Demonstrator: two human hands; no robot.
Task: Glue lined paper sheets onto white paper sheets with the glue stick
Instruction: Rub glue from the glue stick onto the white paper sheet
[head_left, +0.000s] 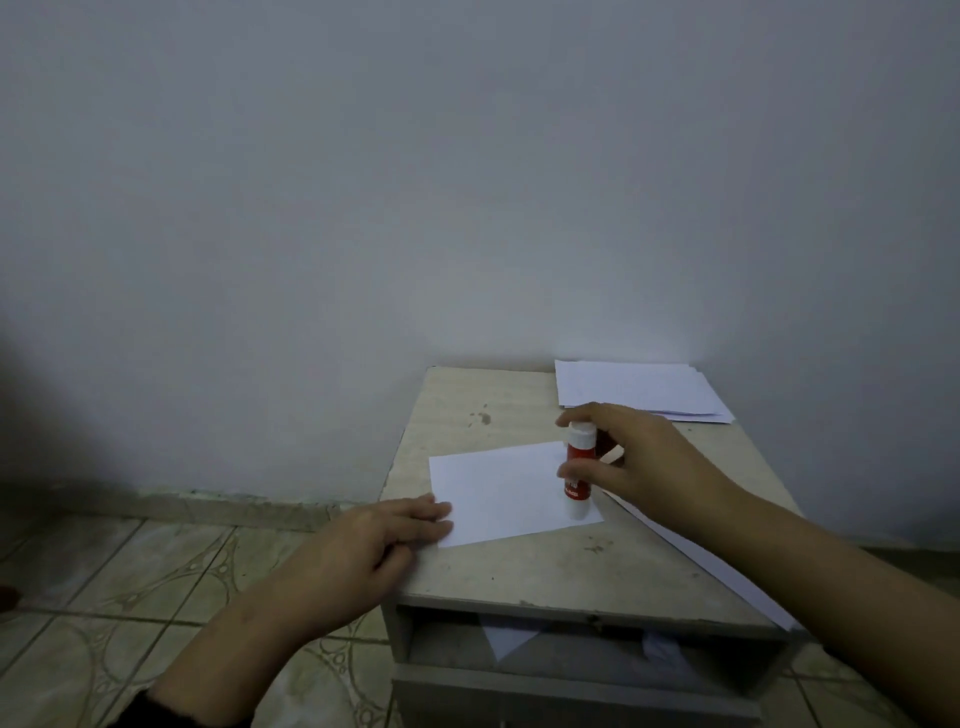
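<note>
Red-and-white glue stick (577, 470), one, pinched in right hand (639, 462); left hand (363, 551) flat on one sheet (506, 491).

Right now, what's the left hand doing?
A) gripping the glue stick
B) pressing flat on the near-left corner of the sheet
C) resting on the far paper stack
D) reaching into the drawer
B: the left hand lies with straight fingers on the near-left corner of the sheet, while the right hand grips the glue stick upright at the sheet's right edge.
</note>
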